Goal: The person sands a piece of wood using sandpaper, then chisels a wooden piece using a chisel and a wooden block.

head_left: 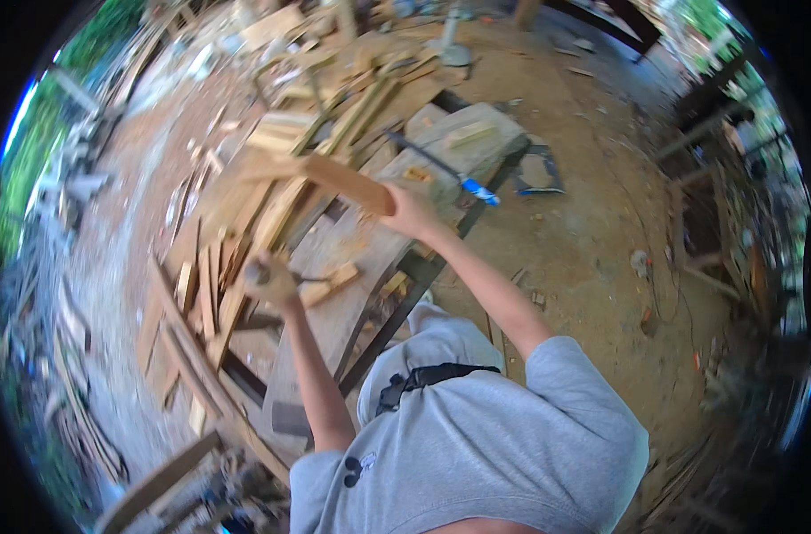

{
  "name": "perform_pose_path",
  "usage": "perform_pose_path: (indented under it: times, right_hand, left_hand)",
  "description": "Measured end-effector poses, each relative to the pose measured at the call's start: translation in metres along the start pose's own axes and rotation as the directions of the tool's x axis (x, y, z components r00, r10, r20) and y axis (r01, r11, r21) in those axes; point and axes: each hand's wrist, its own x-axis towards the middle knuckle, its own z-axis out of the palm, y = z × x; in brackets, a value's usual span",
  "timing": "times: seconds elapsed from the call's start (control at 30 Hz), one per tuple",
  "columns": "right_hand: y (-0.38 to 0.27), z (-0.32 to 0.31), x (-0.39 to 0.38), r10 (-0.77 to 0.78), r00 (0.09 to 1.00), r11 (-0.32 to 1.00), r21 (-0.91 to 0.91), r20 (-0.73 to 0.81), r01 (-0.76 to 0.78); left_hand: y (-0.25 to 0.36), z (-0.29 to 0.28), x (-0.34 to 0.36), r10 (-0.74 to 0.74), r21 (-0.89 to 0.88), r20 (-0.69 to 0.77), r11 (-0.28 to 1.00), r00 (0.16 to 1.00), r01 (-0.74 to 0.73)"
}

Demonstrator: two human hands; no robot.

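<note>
My right hand (409, 216) is closed round the near end of a thick brown piece of wood (348, 185), raised above the workbench. The wood's far end is blurred and points left. My left hand (281, 289) is closed on a slim tool with a round-ended handle (257, 270). A thin dark shaft seems to stick out to its right; blur hides the tool's exact kind. Beside that hand, a short wooden block (332, 285) lies on the worn wooden bench (321, 249). A dark bar tool with a blue grip (478, 190) rests across the bench's far part.
Many wooden strips and offcuts (214, 289) are heaped left of the bench. A pale wood piece (472, 133) lies on its far end. A dark square item with a brown centre (539, 171) is on the dirt floor to the right. A wooden frame (701, 218) stands farther right.
</note>
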Motion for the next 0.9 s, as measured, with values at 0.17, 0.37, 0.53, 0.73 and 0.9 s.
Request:
perform_pose_path:
  times: [0.17,0.37,0.53,0.73,0.9]
  right_hand:
    - [-0.107,-0.073,0.003,-0.187,0.870,0.906,0.263,-0.457,0.333]
    - [-0.140,-0.069,-0.022,-0.517,0.854,0.838,-0.175,0.051,0.518]
    - [-0.153,-0.074,-0.020,-0.771,0.589,0.617,-0.511,-0.241,0.598]
    - [-0.172,-0.056,-0.027,-0.446,0.826,0.811,0.233,-0.345,0.536]
    - [-0.149,-0.044,-0.014,-0.758,0.650,0.525,-0.649,-0.062,0.551]
  left_hand:
    - [0.013,0.006,0.002,0.008,0.051,0.013,0.999,1.000,-0.009]
    - [0.028,0.013,-0.006,-0.036,0.037,0.093,0.999,0.995,0.033]
    - [0.014,0.012,-0.005,0.100,0.085,0.115,0.990,0.988,-0.110]
    - [0.000,0.004,-0.011,0.094,0.116,0.055,0.988,0.994,-0.100]
    - [0.004,-0.001,-0.011,0.102,0.065,0.061,0.992,0.993,-0.106]
